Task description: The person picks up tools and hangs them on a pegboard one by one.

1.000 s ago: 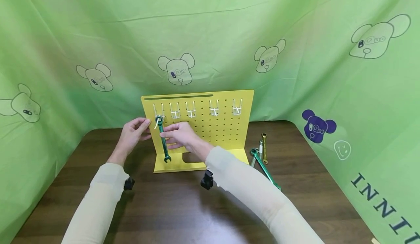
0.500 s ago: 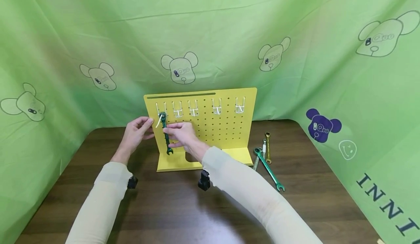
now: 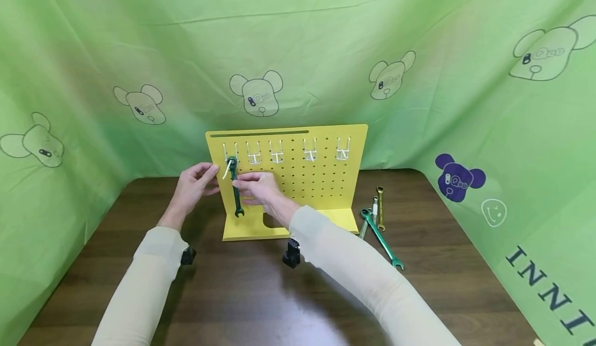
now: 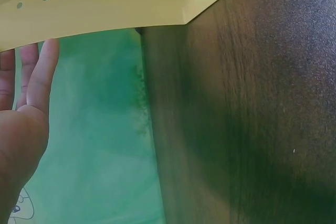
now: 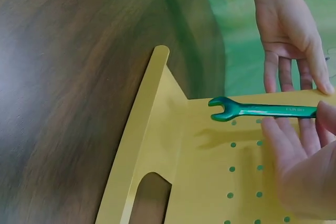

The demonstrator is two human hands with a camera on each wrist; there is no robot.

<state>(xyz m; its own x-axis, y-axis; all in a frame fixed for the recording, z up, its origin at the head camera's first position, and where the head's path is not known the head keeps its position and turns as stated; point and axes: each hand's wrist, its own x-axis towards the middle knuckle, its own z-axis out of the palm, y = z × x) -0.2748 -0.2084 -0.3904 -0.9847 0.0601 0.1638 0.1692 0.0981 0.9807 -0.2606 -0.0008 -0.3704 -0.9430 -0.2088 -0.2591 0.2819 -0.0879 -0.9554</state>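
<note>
On the left of the yellow pegboard (image 3: pixel 321 183), a green combination wrench (image 3: pixel 236 193) hangs down with its ring end around the leftmost white hook (image 3: pixel 226 169). My right hand (image 3: pixel 262 186) pinches the wrench's shaft between thumb and fingers. Its open end (image 5: pixel 226 109) points toward the board's base in the right wrist view. At the board's left edge my left hand (image 3: pixel 190 186) grips the panel, thumb at the front and other fingers behind. The left wrist view shows those fingers (image 4: pixel 42 77) against the edge.
More white hooks (image 3: pixel 310 152) line the board's upper part. Right of the board, another green wrench (image 3: pixel 382 238), a gold wrench (image 3: pixel 381 209) and silver wrenches (image 3: pixel 375 206) lie on the wooden table (image 3: pixel 261 289). A green cloth (image 3: pixel 316 35) surrounds the table's back and sides.
The wrench's ring end has shifted slightly up and back along the hook toward the board, and its lower end has risen. My left hand keeps its grip; the head view has shifted a little.
</note>
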